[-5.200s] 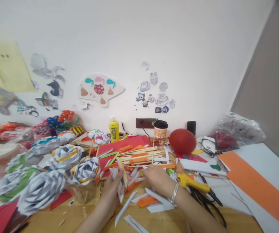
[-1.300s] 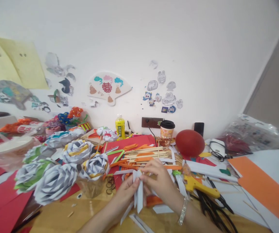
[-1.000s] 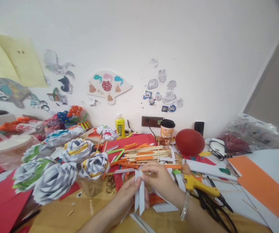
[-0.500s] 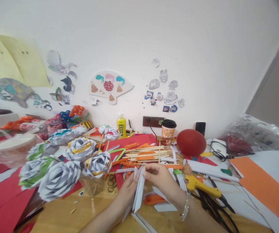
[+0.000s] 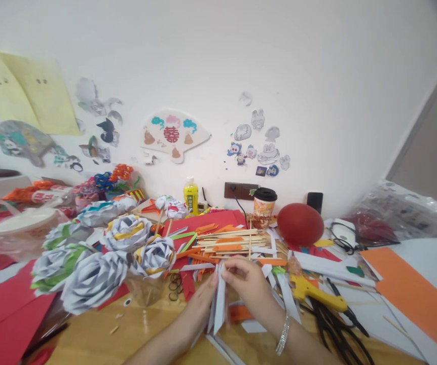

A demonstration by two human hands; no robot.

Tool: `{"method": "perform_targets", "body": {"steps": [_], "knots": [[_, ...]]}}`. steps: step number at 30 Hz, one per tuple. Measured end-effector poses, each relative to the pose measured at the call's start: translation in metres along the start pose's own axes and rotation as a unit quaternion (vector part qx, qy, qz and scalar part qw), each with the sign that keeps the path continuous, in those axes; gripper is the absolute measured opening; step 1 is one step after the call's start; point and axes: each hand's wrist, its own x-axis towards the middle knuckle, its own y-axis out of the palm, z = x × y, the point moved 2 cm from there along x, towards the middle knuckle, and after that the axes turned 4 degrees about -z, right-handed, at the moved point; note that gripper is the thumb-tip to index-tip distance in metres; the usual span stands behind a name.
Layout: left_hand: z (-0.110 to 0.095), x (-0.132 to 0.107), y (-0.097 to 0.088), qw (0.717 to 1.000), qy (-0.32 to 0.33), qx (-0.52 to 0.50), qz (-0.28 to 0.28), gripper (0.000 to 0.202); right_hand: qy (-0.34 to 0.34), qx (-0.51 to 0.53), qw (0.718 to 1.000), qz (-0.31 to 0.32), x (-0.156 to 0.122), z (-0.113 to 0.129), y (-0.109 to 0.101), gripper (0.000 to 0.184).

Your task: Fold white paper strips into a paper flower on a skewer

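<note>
White folded paper strips [image 5: 218, 306] stand up over the desk [image 5: 127, 337]. I hold them at the side with my left hand [image 5: 200, 306], and my right hand [image 5: 247, 281] pinches the top, fingers close together, though from here I can't quite see every fingertip. Wooden sticks [image 5: 237, 236] lie just behind, and a yellow glue gun [image 5: 319, 296] is to the right.

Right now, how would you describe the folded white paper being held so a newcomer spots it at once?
Over the wooden table, find the left hand and the right hand. The folded white paper is pinched between them, while neighbouring white strips lie loose.
</note>
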Motion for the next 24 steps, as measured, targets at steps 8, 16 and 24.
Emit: {"method": "perform_targets", "body": {"steps": [8,16,24], "knots": [[-0.003,-0.003,0.011,0.999,-0.006,-0.037,-0.014,0.057,-0.039,-0.014,0.999,-0.018,-0.005,-0.01,0.004,0.016],[0.004,-0.002,0.008,1.0,-0.004,-0.021,-0.006,0.054,0.018,0.017,1.0,-0.016,-0.009,-0.021,0.009,0.025],[0.008,0.003,0.001,0.998,0.047,-0.032,-0.013,0.043,0.032,0.057,0.995,0.072,0.0,-0.018,0.005,0.035]]}}
